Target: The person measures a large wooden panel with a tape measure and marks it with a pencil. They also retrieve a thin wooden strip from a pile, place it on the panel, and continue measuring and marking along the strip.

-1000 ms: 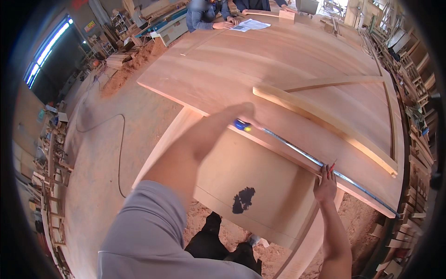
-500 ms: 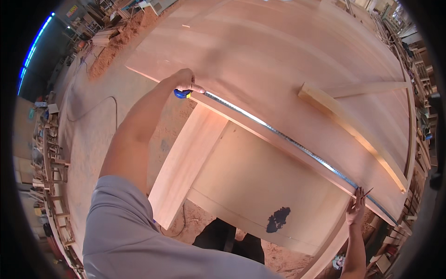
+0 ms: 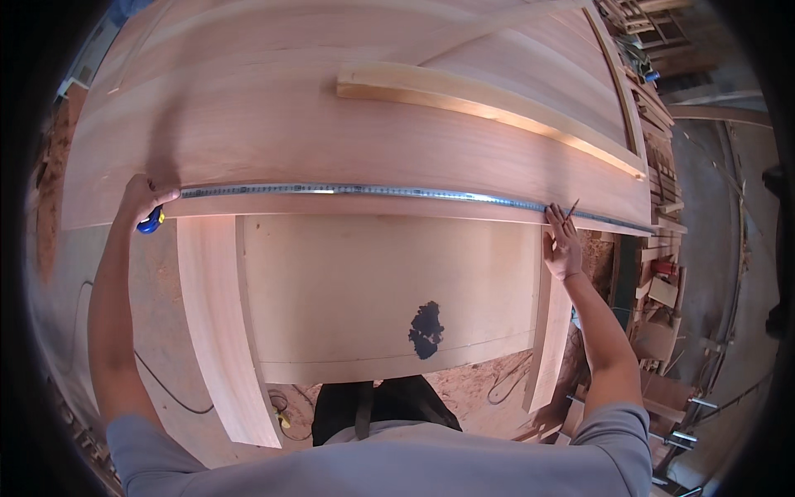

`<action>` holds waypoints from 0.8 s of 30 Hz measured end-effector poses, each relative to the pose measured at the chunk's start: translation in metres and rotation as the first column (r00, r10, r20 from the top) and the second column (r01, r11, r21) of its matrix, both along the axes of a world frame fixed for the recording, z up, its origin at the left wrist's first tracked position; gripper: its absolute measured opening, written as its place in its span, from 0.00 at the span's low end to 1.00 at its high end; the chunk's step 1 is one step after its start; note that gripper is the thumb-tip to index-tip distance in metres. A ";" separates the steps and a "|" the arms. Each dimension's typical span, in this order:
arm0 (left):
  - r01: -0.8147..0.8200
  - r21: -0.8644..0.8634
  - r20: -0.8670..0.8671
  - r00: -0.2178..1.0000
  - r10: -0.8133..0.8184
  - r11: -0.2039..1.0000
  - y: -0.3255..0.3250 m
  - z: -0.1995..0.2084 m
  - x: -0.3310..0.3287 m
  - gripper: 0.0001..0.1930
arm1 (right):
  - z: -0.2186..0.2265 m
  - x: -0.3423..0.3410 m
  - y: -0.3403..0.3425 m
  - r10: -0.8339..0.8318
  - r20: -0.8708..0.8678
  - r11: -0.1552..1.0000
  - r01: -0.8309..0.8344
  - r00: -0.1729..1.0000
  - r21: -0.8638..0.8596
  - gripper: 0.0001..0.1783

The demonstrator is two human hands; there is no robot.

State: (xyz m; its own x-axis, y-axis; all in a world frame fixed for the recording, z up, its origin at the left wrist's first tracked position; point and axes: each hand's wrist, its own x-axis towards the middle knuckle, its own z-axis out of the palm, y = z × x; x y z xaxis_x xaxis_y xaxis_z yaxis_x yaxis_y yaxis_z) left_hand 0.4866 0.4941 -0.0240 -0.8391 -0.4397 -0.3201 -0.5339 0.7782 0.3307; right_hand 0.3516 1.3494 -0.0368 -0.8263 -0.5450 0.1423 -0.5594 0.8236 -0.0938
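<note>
My left hand (image 3: 142,199) is closed around a blue tape measure (image 3: 151,220) at the left part of the near edge of a large wooden panel (image 3: 248,141). From it the silver tape blade (image 3: 348,190) runs out straight along that edge, to the panel's right end. My right hand (image 3: 565,250) rests at the edge toward the right, its fingertips at the blade. A thin pencil (image 3: 573,209) sticks up from between its fingers, tilted to the right.
A pale wooden batten (image 3: 489,108) lies on the panel beyond the tape. Below the near edge, a beige board (image 3: 331,290) with a dark patch sits between two wooden planks (image 3: 217,323). Clamps (image 3: 683,439) and stacked timber stand at the right; a cable (image 3: 170,393) crosses the floor at left.
My view has swung to the right, so the panel edge now lies level across it. Both hands keep their places on the tape, with the blade still stretched out between them.
</note>
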 end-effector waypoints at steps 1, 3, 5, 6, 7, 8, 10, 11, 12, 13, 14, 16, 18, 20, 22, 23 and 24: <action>0.003 -0.011 0.002 1.000 -0.003 1.000 0.000 -0.001 0.000 0.24 | 0.000 -0.001 0.000 0.000 0.006 1.000 0.000 1.000 -0.003 0.30; -0.008 -0.021 0.006 1.000 0.008 1.000 0.004 -0.002 -0.003 0.26 | 0.002 0.001 0.001 -0.003 0.009 1.000 0.003 1.000 0.002 0.30; -0.016 -0.109 0.008 1.000 0.017 0.994 0.007 0.005 0.000 0.23 | 0.001 0.000 0.001 0.000 0.008 1.000 0.000 1.000 0.008 0.30; -0.002 -0.026 0.054 0.999 0.004 1.000 0.018 0.012 -0.005 0.19 | 0.000 0.001 0.004 0.000 0.003 1.000 0.000 1.000 0.020 0.29; 0.042 0.115 -0.028 0.999 -0.039 0.993 0.022 0.014 -0.002 0.19 | 0.002 0.002 0.000 0.013 0.000 1.000 -0.013 1.000 0.010 0.29; 0.080 0.224 -0.108 0.992 -0.057 0.971 0.021 0.014 0.004 0.19 | -0.005 0.003 -0.004 0.021 0.005 0.999 -0.021 1.000 -0.025 0.30; 0.082 0.156 -0.037 0.996 -0.077 0.984 0.035 0.032 -0.003 0.19 | -0.006 0.001 -0.001 0.051 -0.016 0.998 -0.051 0.999 -0.047 0.27; 0.039 0.198 0.030 0.998 -0.046 0.979 0.042 0.043 -0.004 0.16 | -0.007 0.001 0.001 0.075 -0.017 0.997 -0.075 0.997 -0.020 0.27; 0.019 0.122 0.118 0.992 -0.034 0.992 0.049 0.054 -0.009 0.18 | -0.008 0.002 0.003 0.061 -0.025 0.998 -0.061 0.998 -0.003 0.27; 0.029 0.067 0.202 0.979 -0.042 0.997 0.044 0.057 -0.008 0.20 | -0.009 0.001 0.003 0.049 -0.036 0.999 -0.048 0.998 0.020 0.27; 0.013 0.054 0.185 0.982 -0.023 0.998 0.042 0.057 -0.005 0.22 | -0.010 0.001 0.003 0.028 0.004 0.999 -0.028 1.000 0.023 0.26; 0.004 -0.015 0.213 0.977 -0.001 1.000 0.058 0.072 -0.008 0.23 | -0.010 0.000 0.009 0.026 0.031 0.998 -0.027 0.999 0.055 0.25; -0.005 -0.049 0.234 0.972 0.017 0.999 0.062 0.077 -0.008 0.25 | -0.011 -0.002 0.010 0.041 0.034 0.997 -0.043 0.999 0.063 0.24; -0.017 -0.056 0.247 0.968 0.031 0.998 0.055 0.069 -0.008 0.28 | -0.012 -0.001 0.012 0.030 0.037 0.997 -0.032 0.999 0.064 0.24; -0.036 -0.092 0.244 0.968 0.058 0.995 0.045 0.057 -0.005 0.31 | -0.013 -0.001 0.015 0.028 0.039 0.996 -0.031 0.999 0.085 0.25; -0.045 -0.111 0.244 0.967 0.071 0.993 0.038 0.049 -0.004 0.33 | -0.014 -0.002 0.014 0.032 0.040 0.996 -0.035 0.999 0.079 0.25; -0.034 -0.103 0.202 0.978 0.054 0.994 0.027 0.033 0.000 0.34 | -0.014 -0.003 0.013 0.038 0.041 0.996 -0.041 0.998 0.075 0.26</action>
